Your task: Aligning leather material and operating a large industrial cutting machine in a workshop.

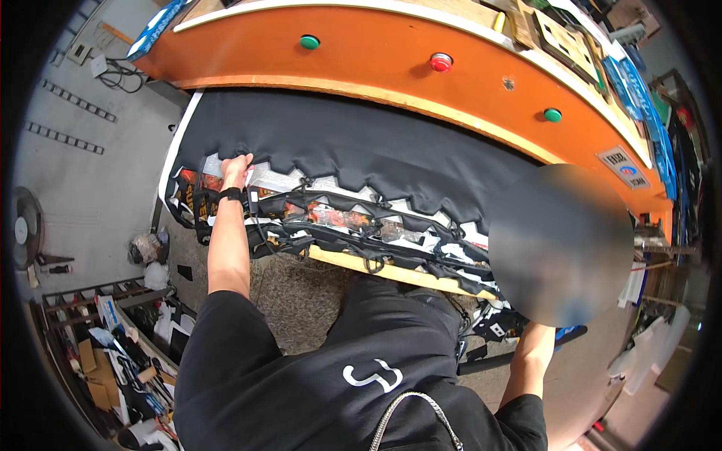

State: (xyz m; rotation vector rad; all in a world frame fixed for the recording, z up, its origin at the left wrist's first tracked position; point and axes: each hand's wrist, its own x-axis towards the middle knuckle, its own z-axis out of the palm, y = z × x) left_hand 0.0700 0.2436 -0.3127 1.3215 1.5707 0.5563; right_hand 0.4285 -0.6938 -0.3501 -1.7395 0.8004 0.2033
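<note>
My left hand (238, 167) pinches the notched edge of a black fabric sheet (323, 131) spread beneath the orange machine front. Along that edge lie pale pointed strips (331, 182), black cords and folded layers with red-orange patterned pieces (338, 216). A yellow board (383, 270) runs under the nearer side of these layers, above my legs. My right forearm (534, 349) rises from the lower right toward the right end of the layers, where a blurred round patch hides the hand, so its fingers and anything they touch cannot be seen.
The orange front (361, 56) carries green and red push buttons, with boards (564, 45) on top. A fan (26, 225) stands at far left, a cluttered rack (120, 361) at lower left. Shelving and hanging items (669, 128) line the right side.
</note>
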